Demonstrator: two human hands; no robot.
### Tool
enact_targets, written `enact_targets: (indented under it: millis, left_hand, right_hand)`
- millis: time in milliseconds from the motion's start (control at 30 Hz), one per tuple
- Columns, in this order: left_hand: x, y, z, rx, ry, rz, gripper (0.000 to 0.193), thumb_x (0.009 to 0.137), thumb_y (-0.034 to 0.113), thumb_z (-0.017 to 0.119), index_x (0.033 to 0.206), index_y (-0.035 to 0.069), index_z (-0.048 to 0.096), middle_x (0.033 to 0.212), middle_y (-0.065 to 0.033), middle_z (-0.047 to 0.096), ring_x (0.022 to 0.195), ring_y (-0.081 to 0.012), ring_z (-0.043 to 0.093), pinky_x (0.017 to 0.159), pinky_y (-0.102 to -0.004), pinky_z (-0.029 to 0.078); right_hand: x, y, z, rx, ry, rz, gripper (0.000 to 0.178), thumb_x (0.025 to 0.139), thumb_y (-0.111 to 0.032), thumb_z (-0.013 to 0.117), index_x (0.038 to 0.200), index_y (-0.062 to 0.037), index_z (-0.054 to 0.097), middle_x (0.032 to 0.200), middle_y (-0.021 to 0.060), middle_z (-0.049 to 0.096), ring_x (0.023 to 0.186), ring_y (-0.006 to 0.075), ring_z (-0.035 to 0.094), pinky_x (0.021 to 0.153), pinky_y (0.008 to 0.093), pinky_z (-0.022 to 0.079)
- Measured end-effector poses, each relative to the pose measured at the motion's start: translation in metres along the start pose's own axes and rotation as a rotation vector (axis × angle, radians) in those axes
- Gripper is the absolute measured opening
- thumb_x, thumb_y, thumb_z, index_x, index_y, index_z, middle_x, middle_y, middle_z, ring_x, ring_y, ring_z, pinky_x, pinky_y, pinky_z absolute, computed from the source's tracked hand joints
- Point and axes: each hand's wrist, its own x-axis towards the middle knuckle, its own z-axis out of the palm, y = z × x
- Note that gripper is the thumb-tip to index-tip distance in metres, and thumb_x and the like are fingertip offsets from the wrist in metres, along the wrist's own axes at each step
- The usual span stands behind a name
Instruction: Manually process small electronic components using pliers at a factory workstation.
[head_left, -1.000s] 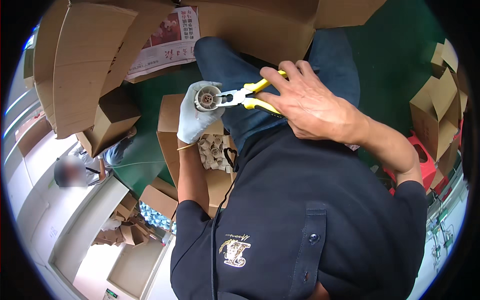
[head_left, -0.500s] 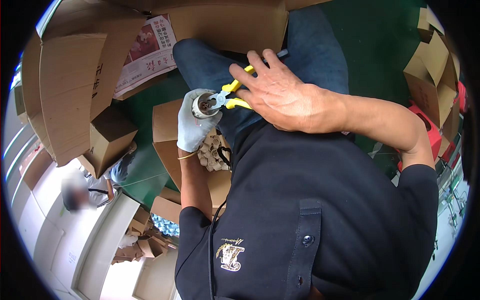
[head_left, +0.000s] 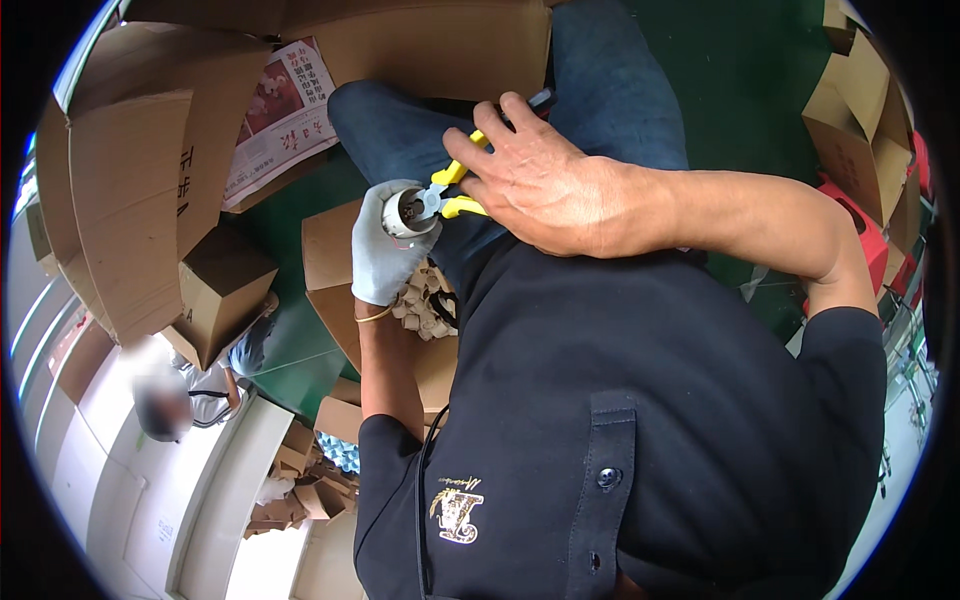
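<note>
Green floor lies below a white cylindrical housing, likely light, stiff and best held around its sides; the gloved left hand clasps it, the bare right hand grips yellow-handled pliers at its mouth.

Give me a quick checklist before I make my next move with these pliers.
1. White cup held in hand: ok, the left hand is wrapped around the cup.
2. Pliers in hand: ok, the right hand holds the pliers by their yellow handles.
3. Pliers' nose at the cup's open mouth: ok.
4. Nose gripping something inside: cannot tell, too small to see.
5. Both hands gloved: not ok, the left wears a white glove, the right is bare.
</note>
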Motion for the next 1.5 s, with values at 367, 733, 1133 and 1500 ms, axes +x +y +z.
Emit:
enact_targets:
  millis: [367,733,1133,1500]
  left_hand:
    - [0.003,0.015,0.006,0.503,0.102,0.295,0.040,0.064,0.001,0.081,0.100,0.002,0.063,0.093,-0.0127,0.068,0.083,-0.0184,0.068,0.076,-0.0294,0.054]
    - [0.010,0.050,-0.016,0.188,-0.687,-0.081,0.040,0.060,0.008,0.082,0.096,0.003,0.065,0.080,-0.0045,0.068,0.069,-0.0115,0.061,0.068,-0.0293,0.052]
    - [0.003,0.063,-0.007,0.240,-0.447,0.003,0.046,0.057,0.009,0.085,0.099,0.002,0.065,0.081,-0.0073,0.068,0.070,-0.0145,0.064,0.070,-0.0281,0.053]
    - [-0.004,0.067,0.000,0.394,-0.338,0.178,0.042,0.060,0.009,0.084,0.097,0.003,0.065,0.079,-0.0089,0.067,0.067,-0.0185,0.065,0.068,-0.0290,0.053]
  right_hand:
    - [-0.008,0.014,-0.035,0.012,-0.139,-0.107,0.027,0.088,-0.024,0.053,0.081,-0.0055,0.072,0.096,0.0111,0.056,0.091,0.0248,0.050,0.082,0.0416,0.037]
    - [-0.027,0.018,-0.062,0.067,-0.204,-0.182,0.029,0.091,-0.020,0.050,0.085,-0.0029,0.073,0.105,0.0135,0.056,0.103,0.0263,0.050,0.097,0.0431,0.036]
    - [-0.041,0.021,-0.053,0.112,-0.097,-0.109,0.025,0.089,-0.023,0.055,0.085,-0.0040,0.072,0.103,0.0116,0.057,0.096,0.0254,0.052,0.087,0.0414,0.039]
    - [-0.043,0.015,-0.053,0.169,-0.101,-0.048,0.020,0.085,-0.023,0.061,0.088,-0.0062,0.071,0.111,0.0097,0.053,0.103,0.0266,0.050,0.090,0.0437,0.040]
